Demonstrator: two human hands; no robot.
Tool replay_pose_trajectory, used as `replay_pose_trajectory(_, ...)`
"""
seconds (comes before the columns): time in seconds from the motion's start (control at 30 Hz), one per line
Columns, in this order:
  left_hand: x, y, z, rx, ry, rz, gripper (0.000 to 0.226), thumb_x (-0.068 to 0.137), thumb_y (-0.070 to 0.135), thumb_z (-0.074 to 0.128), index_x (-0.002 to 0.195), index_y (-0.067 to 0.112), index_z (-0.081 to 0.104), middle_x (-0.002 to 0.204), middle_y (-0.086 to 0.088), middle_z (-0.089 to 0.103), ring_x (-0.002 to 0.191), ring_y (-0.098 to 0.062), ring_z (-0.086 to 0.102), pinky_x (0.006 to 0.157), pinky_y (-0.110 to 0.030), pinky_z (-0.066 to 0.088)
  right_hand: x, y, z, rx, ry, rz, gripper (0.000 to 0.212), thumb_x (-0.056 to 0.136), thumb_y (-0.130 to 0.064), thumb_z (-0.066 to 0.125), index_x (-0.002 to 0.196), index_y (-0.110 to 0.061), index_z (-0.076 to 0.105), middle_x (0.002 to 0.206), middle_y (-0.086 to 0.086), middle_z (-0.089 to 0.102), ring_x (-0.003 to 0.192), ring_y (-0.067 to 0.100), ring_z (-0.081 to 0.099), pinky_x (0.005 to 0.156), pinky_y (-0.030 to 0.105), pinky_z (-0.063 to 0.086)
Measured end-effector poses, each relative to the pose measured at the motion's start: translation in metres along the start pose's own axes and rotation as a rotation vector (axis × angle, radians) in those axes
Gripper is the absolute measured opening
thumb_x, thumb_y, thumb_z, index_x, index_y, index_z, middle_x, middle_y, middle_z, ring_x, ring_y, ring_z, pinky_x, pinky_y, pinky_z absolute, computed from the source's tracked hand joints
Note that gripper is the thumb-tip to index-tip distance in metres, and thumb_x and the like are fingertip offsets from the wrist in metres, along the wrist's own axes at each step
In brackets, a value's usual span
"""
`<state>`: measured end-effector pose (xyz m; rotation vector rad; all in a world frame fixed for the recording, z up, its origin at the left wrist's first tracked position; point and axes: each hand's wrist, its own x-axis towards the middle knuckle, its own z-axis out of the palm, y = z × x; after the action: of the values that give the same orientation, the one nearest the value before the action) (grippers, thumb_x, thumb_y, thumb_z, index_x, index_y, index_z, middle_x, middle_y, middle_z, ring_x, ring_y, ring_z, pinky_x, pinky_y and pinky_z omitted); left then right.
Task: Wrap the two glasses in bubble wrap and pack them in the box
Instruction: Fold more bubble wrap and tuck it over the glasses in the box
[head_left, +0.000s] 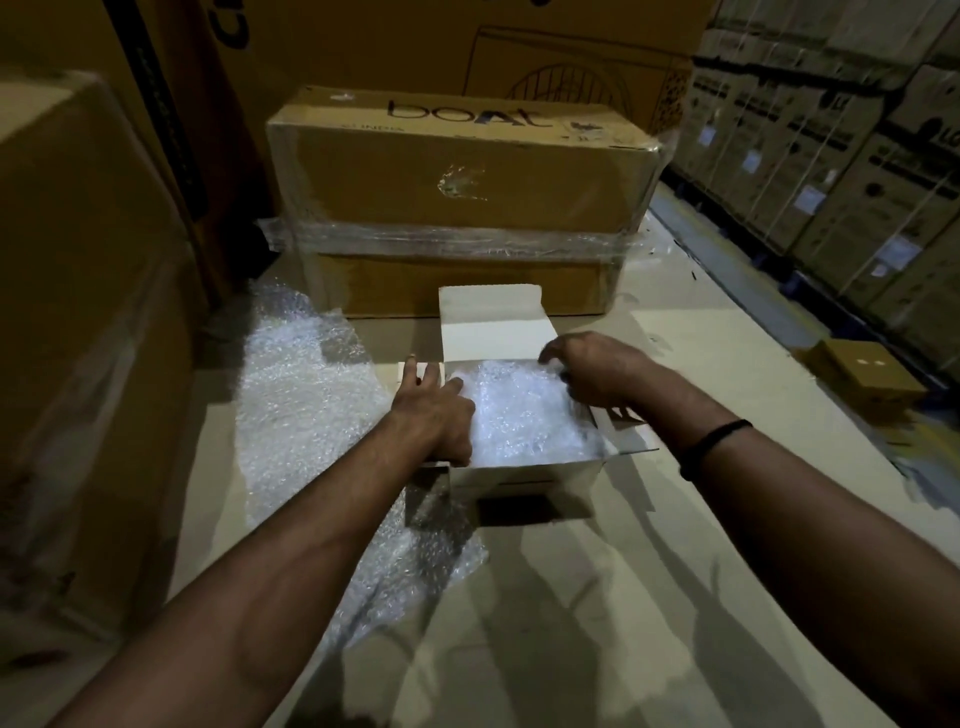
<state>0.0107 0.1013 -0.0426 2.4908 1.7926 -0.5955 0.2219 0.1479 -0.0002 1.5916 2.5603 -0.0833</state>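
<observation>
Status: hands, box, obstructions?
Left hand open on box rim. Right hand over wrap in box, grip unclear. Flaps open, nothing blocking.

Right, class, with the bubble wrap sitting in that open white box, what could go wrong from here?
1. The bubble wrap bundle fills the white box to its rim; the left hand and right hand pushing hard could crack glass hidden inside.
2. The box seems to sit partly on a loose bubble wrap sheet, so it may slide.
</observation>
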Motion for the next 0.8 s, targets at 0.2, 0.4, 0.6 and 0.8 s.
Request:
replay_pose_trajectory(0.2,-0.001,0.000,0.003,-0.020,0.002,-0.007,0.054,0.082,0.048,0.057,0.132,0.031,0.049,0.162,-0.005,0.015,0.147,-0.038,0.004,0.113,-0.063,-0.005,0.025,-0.020,0.042,0.098,-0.200,0.037,0.050,0.096,-0.014,0.046,0.145,-0.014,0.040,0.148,0.013,0.042,0.134,0.031,0.042,0.111,0.043,0.034)
replay_pose_trajectory(0.4,0.000,0.001,0.005,-0.016,0.009,-0.012,0.058,0.083,0.048,0.055,0.137,0.030,0.045,0.162,-0.005,0.014,0.147,-0.039,0.003,0.114,-0.064,-0.004,0.033,-0.025,0.023,0.053,-0.054,-0.019,0.052,0.090,-0.005,0.051,0.139,-0.021,0.050,0.138,0.006,0.055,0.125,0.027,0.051,0.101,0.037,0.044)
replay_pose_trajectory(0.6,-0.001,0.000,0.006,-0.044,0.018,-0.009,0.055,0.083,0.048,0.055,0.134,0.031,0.048,0.161,-0.002,0.015,0.147,-0.038,0.003,0.114,-0.064,-0.003,0.037,-0.042,0.033,0.161,-0.220,-0.024,0.051,0.094,-0.008,0.050,0.144,-0.018,0.044,0.145,0.009,0.047,0.132,0.029,0.045,0.108,0.038,0.037)
replay_pose_trajectory(0.8,-0.001,-0.001,0.008,-0.029,0.057,-0.012,0.054,0.081,0.050,0.059,0.131,0.032,0.052,0.161,-0.006,0.013,0.147,-0.036,0.005,0.114,-0.063,-0.003,0.025,-0.012,0.017,0.103,0.164,0.044,0.048,0.084,0.000,0.052,0.124,-0.025,0.062,0.120,0.005,0.067,0.107,0.024,0.061,0.082,0.029,0.044)
